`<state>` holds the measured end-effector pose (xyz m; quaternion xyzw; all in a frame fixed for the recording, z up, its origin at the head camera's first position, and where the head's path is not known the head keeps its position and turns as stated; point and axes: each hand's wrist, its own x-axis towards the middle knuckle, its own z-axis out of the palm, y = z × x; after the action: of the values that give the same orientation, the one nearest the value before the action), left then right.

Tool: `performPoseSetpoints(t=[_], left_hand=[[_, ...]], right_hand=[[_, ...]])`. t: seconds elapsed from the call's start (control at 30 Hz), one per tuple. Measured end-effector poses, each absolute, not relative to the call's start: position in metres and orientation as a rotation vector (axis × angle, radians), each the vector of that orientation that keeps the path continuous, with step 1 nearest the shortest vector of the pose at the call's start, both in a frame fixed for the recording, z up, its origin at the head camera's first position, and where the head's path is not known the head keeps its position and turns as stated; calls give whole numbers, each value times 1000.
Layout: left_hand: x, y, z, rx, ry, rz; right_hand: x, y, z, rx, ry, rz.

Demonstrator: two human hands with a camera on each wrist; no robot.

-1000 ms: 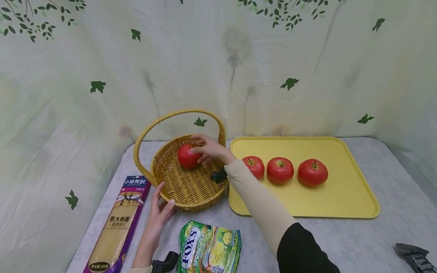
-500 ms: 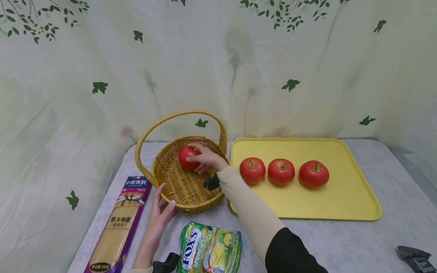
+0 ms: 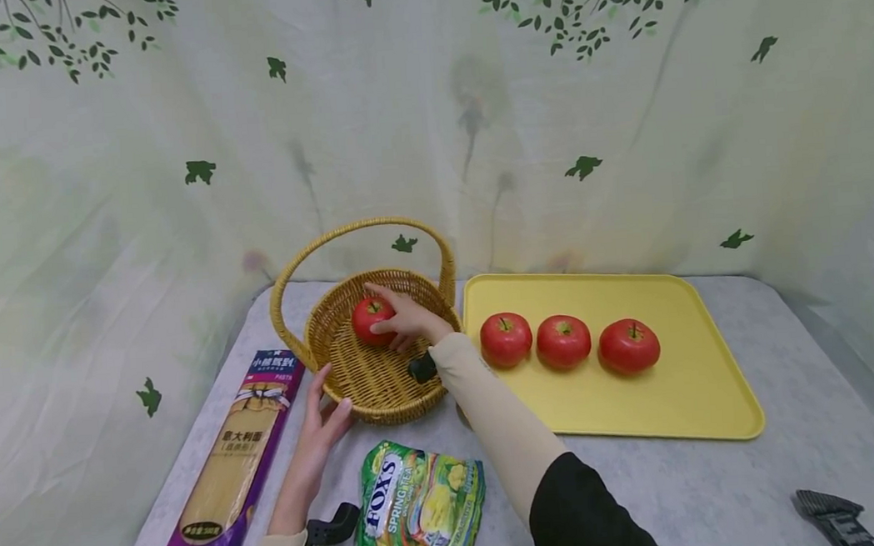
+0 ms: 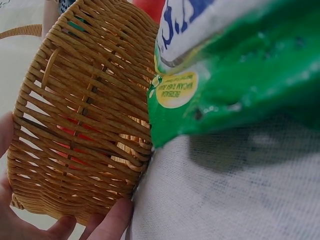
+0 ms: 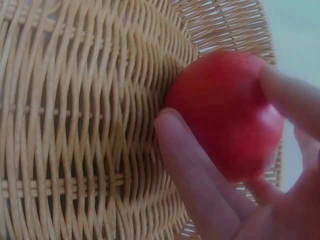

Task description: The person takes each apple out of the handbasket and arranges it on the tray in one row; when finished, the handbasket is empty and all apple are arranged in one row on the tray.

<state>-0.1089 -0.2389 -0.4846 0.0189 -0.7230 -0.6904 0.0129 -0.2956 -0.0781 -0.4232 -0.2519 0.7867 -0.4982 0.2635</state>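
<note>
A red apple (image 3: 367,323) is inside the round wicker basket (image 3: 372,385), toward its back left, with its stem side facing up. My right hand (image 3: 413,318) grips this apple, thumb on one side and fingers on the other; in the right wrist view the apple (image 5: 227,115) lies close against the woven wall. My left hand (image 3: 322,422) holds the basket at its front left, the thumb near the rim and the fingertips low on the side, as the left wrist view shows. The basket's tall handle (image 3: 359,224) arches upright above it.
Right of the basket, a yellow tray (image 3: 685,391) carries three red apples (image 3: 563,342) in a row. A pasta packet (image 3: 234,461) lies at left, and a green candy bag (image 3: 421,508) sits in front. A black packet (image 3: 839,520) is at the right front.
My right hand has shifted left and slightly down inside the basket. The apple has turned in its grip, so its stem end now shows. My left hand stays at the basket's side.
</note>
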Motion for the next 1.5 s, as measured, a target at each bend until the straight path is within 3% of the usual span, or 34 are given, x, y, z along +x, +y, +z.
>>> performPoseSetpoints(t=[0.33,0.67,1.13,1.5], left_hand=[[-111,-237,-485,55,-2253,-2148],[-113,-238,-484,29,-2240,-2153],[-113,-237,-485,36,-2244,-2150],[-111,-237,-487,50,-2243,-2142]], right_hand=[[-294,-81,-427,-567,2148,-1340],[-292,-63,-423,-680,2179,-1351],[-274,0,-390,-912,2091,-1347],[-256,75,-382,-875,2145,-1410]])
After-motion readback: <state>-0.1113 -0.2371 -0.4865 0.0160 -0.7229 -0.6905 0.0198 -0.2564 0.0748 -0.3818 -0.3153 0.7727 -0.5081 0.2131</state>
